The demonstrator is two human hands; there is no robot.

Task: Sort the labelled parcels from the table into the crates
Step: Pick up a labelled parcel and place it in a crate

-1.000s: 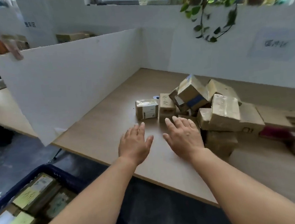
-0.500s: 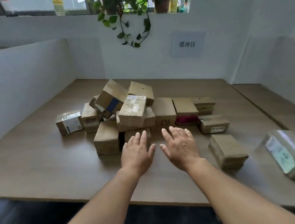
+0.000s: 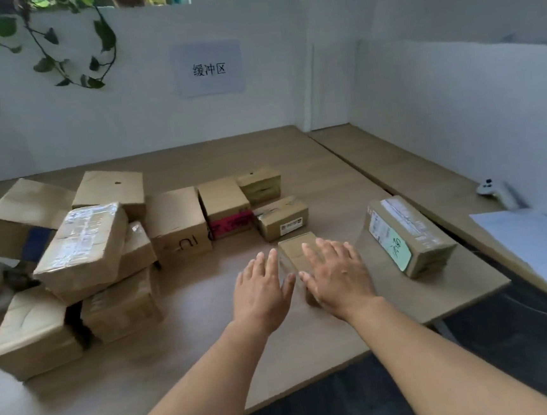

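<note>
Hands (image 3: 263, 291) now over small parcel (image 3: 297, 251), previously before pile.

both bare forearms reach forward from the bottom of the view, converging toward the middle. the left hand (image 3: 262, 291) is held palm down, fingers straight and close together, thumb angled out to the right. the right hand (image 3: 336, 276) is also palm down, fingers extended and slightly spread, thumb pointing left toward the other hand. the two thumbs sit just beside each other, not touching.
</note>
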